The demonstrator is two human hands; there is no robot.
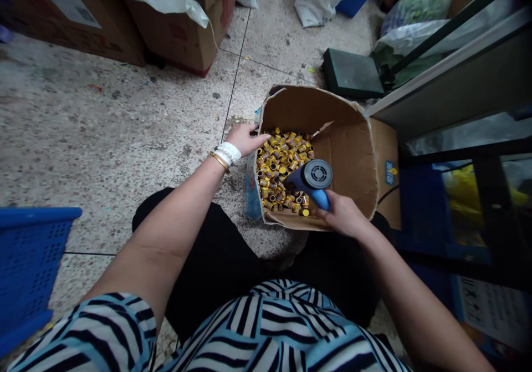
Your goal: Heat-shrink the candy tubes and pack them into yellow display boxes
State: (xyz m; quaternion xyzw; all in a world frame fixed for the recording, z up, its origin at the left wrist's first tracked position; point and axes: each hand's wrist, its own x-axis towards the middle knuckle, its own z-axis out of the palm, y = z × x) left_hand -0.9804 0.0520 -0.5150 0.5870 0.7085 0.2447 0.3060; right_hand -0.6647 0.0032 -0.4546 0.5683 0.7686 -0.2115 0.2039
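- Shirt [286,333]: striped, nearest, below both hands' fingers.
- Right hand [343,214]: fingers wrapped round the handle of the dryer [306,178], which juts up and left from them, over the box [351,150].
- Left hand [244,139]: thumb lapped over the box's left rim, fingers outside it, apparently a light hold; how firm, I cannot tell.
- Risk: a slack right grip could drop the dryer onto the pieces [282,153] just left of those fingers.
- Risk: if it blows hard, light pieces might scatter toward the left fingers, perhaps over the rim.
- Risk: the ragged rim under the left thumb could tear or bend if pulled.
- Dryer: blue handle, darker body, round grey slotted cap facing up; its front end points at the pieces.
- Pieces: small yellow printed cylinders, heaped between the two hands' fingers, some showing dark open ends, others yellow ends.
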